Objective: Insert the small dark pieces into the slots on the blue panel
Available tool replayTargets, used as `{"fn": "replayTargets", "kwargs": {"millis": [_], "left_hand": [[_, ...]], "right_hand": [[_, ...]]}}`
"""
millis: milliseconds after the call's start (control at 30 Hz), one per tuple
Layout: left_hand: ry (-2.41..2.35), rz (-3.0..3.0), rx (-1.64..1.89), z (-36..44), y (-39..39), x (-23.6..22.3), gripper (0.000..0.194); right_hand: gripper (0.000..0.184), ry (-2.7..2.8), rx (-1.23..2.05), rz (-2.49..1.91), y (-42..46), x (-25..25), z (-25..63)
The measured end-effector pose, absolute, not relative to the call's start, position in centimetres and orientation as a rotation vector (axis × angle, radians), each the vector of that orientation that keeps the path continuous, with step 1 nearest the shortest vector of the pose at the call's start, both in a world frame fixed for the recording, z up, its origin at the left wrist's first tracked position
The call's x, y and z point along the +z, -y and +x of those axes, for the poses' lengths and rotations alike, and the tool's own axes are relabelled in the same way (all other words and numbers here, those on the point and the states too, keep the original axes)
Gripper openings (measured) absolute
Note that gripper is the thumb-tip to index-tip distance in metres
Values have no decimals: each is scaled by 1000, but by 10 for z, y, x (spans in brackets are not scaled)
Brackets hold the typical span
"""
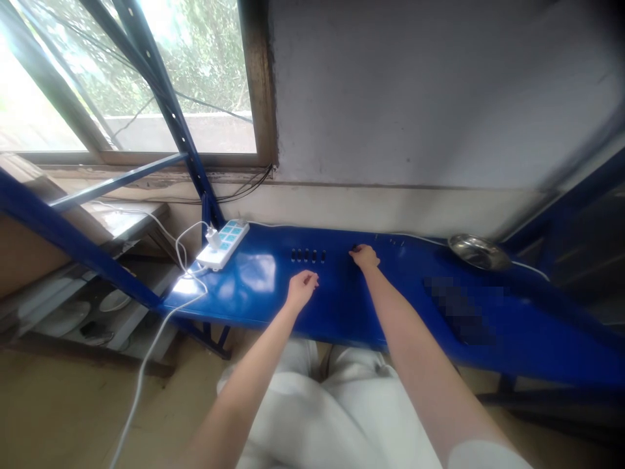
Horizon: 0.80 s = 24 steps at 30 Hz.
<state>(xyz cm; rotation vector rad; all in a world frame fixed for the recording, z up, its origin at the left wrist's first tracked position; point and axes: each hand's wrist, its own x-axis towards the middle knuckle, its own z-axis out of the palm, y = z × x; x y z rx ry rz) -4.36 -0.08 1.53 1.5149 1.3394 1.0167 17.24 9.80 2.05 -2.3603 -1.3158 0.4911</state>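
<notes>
Several small dark cylinders with pale ends (306,255) stand in a row on the blue table (336,306). Just in front of that row, my left hand (301,290) is closed with its fingers curled. Whatever it may hold is hidden. To the right of the row, my right hand (366,256) has its fingertips pinched on a small dark piece (354,247) at the table surface, mostly covered by the fingers. Beyond the right hand, several tiny silvery pieces (392,241) lie near the table's back edge.
A white power strip (224,245) with a plugged-in cord sits at the table's left end. At the right are a shiny metal bowl (478,252) and a dark, blurred-out flat object (459,309). Blue rack posts (170,111) rise at the left, by the window.
</notes>
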Motion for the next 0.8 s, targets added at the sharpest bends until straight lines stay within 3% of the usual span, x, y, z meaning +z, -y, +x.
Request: {"fn": "replayTargets", "kwargs": {"millis": [333, 533, 800], "left_hand": [[-1352, 1617, 1024, -41, 2, 14, 24], [-1306, 1659, 1146, -39, 1, 15, 22], [-1102, 1989, 1144, -26, 5, 43, 42]], "right_hand": [[20, 1561, 342, -2049, -74, 21, 151], [15, 1558, 652, -1806, -42, 37, 144], [12, 1740, 660, -1712, 11, 69, 128]]}}
